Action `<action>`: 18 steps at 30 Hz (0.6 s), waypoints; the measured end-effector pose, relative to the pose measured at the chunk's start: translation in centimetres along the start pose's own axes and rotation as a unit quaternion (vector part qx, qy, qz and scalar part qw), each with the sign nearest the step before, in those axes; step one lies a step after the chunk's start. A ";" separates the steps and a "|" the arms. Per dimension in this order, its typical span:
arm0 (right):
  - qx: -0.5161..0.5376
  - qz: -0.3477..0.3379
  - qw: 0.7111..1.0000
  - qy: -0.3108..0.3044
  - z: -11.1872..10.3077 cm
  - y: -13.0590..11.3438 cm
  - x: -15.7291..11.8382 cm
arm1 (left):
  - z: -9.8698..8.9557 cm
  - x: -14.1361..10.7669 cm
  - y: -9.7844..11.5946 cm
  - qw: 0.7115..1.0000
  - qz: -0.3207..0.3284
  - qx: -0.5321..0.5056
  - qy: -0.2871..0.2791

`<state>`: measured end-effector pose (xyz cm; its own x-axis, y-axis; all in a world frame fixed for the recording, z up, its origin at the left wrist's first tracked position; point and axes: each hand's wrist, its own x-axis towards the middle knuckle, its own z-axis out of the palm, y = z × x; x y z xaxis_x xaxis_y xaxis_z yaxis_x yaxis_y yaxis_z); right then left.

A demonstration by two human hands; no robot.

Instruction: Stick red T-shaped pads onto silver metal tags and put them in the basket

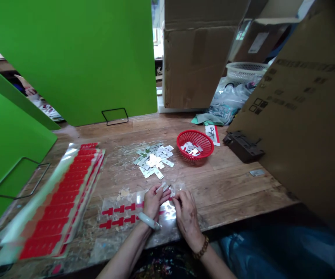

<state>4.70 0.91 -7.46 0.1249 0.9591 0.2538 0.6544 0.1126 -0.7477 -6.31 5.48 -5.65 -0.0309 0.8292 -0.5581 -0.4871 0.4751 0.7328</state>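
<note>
Wooden bench [237,186], lower centre: left hand [152,202] and right hand [185,211] pinch one small tab [165,187] over the sticker sheet [121,217], likely mid-sticking; next needs careful alignment.

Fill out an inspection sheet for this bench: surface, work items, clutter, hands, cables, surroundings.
Surface: worn wooden table, partly covered by clear film.
Work items: small metal piece held between both hands over a clear sheet with red stickers; pile of metal pieces; red basket holding a few more; stack of red sticker sheets.
Clutter: black clamp, green cloth, loose plastic bags.
Hands: left hand and right hand both pinching the piece.
Cables: nothing seen.
Surroundings: green boards, cardboard boxes, white basket.
</note>
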 end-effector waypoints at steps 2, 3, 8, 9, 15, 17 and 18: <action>0.013 -0.005 1.000 -0.013 -0.2 0.0 -0.2 | 0.0 0.1 0.1 1.000 -0.009 -0.002 -0.001; 0.020 -0.009 1.000 -0.021 -0.4 0.0 -0.3 | 0.0 0.1 0.2 1.000 -0.013 -0.003 -0.001; 0.077 -0.037 0.994 -0.062 -1.3 -0.3 -1.0 | -0.3 0.3 0.3 1.000 -0.027 -0.009 -0.009; 0.100 -0.038 0.992 -0.065 -1.4 -0.3 -1.1 | -0.3 0.3 0.4 0.999 -0.030 -0.010 -0.012; 0.243 0.092 0.964 -0.049 -2.4 -0.4 -0.9 | -0.3 -0.1 1.2 0.998 -0.049 0.008 -0.029; 0.269 0.129 0.954 -0.028 -3.0 -0.6 -0.5 | -0.4 -0.8 1.8 0.998 -0.053 0.019 -0.036; 0.277 0.137 0.951 -0.018 -3.3 -0.7 -0.2 | -0.5 -1.3 2.1 0.997 -0.054 0.024 -0.040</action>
<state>6.63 -0.26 -4.94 0.2021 0.9793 -0.0109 0.1070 -0.0332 -0.9937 -7.70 5.31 -3.58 0.0898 0.7918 -0.6041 -0.4418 0.5753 0.6884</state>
